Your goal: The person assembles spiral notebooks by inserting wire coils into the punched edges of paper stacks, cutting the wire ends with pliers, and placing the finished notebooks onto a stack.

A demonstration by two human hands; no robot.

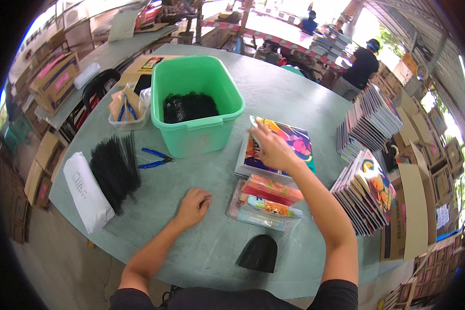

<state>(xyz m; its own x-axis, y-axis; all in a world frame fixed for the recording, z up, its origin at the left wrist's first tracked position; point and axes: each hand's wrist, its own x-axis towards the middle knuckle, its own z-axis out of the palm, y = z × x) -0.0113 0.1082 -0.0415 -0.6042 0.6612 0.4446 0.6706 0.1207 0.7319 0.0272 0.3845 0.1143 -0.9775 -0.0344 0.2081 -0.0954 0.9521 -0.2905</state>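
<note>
My right hand (274, 148) reaches over a short stack of books with colourful covers (297, 139). Its fingers are stretched out and touch the upper left part of the top cover. On the bare tabletop, my left hand (192, 208) rests with its fingers curled in, and nothing shows in it. Just in front of the books lie plastic-wrapped packs, one red (271, 191) and one light blue (266, 217). A dark, rounded, dome-shaped piece (259, 253) sits near the table's front edge.
A green tub (196, 137) holds black spiral coils (190, 107). More black coils (116, 173), blue-handled pliers (155, 158) and a white wrapped package (88, 191) lie to the left. Tall book stacks (364, 194) and an open cardboard box (414, 212) stand right. A person (361, 64) stands beyond.
</note>
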